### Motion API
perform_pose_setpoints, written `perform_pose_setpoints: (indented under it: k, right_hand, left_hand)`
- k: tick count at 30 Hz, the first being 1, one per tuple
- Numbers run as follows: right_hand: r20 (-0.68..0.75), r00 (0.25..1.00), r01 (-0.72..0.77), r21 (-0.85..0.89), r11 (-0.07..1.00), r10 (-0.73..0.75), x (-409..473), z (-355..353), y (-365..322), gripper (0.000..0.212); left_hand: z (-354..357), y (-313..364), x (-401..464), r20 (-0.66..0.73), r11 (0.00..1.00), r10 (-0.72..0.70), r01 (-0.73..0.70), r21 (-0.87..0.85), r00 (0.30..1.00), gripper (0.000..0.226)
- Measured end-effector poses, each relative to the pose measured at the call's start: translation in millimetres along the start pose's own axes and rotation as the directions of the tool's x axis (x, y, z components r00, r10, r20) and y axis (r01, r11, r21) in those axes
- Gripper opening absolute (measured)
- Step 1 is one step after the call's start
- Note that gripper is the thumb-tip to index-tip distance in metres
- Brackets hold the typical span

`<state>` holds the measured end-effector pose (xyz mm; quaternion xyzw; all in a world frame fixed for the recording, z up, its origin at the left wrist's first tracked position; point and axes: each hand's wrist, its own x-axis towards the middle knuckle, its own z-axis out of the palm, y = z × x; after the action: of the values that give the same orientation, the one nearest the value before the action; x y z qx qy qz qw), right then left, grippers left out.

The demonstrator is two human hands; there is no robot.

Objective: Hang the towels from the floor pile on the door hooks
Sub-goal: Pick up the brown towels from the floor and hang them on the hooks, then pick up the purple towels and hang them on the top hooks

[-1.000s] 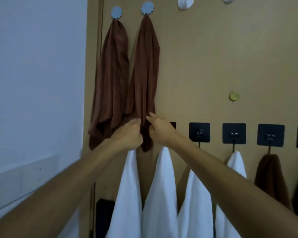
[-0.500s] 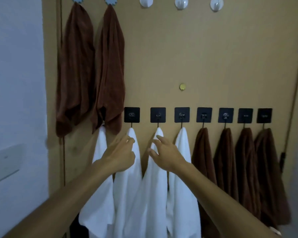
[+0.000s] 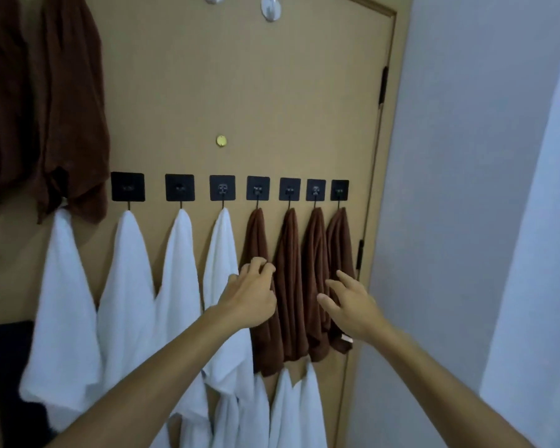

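Head view: left hand (image 3: 251, 297) curls loosely against a hung brown towel (image 3: 259, 286); right hand (image 3: 349, 305), fingers spread, holds nothing near the rightmost towel (image 3: 338, 253). Smooth each gently downward, never tugging off its door hooks (image 3: 258, 189)

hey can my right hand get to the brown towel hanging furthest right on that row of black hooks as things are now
Probably yes. The right hand is open in front of the rightmost brown towel, its fingers already at the cloth's edge. Nothing lies between them; the left hand is over at the first brown towel.
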<state>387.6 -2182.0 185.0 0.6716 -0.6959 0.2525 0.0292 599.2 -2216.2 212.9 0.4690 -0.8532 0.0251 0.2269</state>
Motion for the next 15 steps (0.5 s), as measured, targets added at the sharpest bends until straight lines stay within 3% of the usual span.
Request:
perform_pose_setpoints:
  k: [15]
  right_hand:
    - [0.048,0.997,-0.068,0.054,0.996,0.065,-162,-113,162,0.055]
  left_hand:
    - [30,237,-47,0.040,0.999,0.026,-0.025,-0.037,0.999,0.048]
